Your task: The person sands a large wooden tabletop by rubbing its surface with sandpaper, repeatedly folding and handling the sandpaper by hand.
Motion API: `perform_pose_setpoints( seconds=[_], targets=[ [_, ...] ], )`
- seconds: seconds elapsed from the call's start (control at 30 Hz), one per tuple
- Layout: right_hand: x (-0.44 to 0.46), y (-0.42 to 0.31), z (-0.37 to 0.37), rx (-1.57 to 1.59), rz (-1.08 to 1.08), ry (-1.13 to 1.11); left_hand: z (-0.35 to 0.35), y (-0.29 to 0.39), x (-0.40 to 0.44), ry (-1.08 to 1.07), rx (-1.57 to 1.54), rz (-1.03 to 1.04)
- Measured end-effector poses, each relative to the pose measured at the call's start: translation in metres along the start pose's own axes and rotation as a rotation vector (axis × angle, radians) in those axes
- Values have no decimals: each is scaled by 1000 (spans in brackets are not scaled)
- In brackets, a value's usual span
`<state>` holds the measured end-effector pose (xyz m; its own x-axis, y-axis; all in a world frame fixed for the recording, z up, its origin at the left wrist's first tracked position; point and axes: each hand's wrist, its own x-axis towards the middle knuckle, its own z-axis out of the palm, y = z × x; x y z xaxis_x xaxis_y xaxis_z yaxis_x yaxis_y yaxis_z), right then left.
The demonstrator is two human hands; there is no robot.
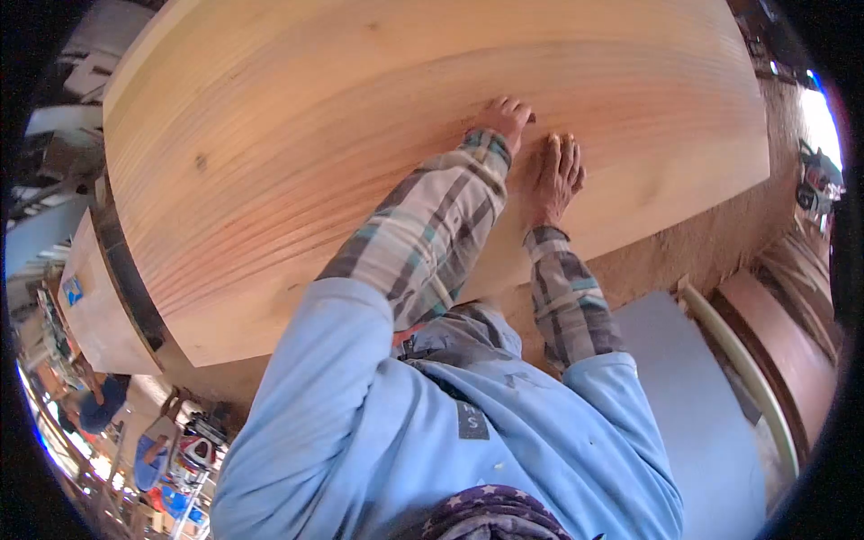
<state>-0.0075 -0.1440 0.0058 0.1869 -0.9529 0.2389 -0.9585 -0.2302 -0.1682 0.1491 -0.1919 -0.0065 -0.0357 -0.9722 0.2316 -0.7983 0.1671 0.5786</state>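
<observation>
A large pale wooden panel (297, 153) with reddish grain and a knot fills the upper view. Near the middle of its surface, my left hand (502, 120) presses down with curled fingers. A small dark edge (531, 118) shows at its fingertips; the rest is covered by the hand, so its kind is hidden. My right hand (559, 178) lies just to the right, fingers stretched out along the wood, with no object visible in it. The two hands are close but apart.
A grey-blue sheet (693, 396) stands at lower right, beside curved-looking brown boards (774, 333). Another pale panel (103, 306) is at left, past a dark gap. Two people (151, 457) and a red-and-white machine (193, 452) appear at lower left. More machinery (817, 180) sits far right.
</observation>
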Motion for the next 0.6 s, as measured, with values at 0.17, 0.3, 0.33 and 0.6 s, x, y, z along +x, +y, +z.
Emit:
perform_pose_setpoints(
  seconds=[0.17, 0.3, 0.33, 0.6],
  targets=[
    [1, 37, -25, 268, -34, 41, -120, -93, -120, -199, -219, -162],
    [30, 169, -22, 135, -8, 113, -200, -122, -205, -197, 77, -270],
    [39, 195, -20, 102, -19, 142, -196, -117, -205, -158, 132, -325],
    [69, 213, -9, -63, 158, 59, 42, 39, 51, 102, -114, 70]
  ],
)
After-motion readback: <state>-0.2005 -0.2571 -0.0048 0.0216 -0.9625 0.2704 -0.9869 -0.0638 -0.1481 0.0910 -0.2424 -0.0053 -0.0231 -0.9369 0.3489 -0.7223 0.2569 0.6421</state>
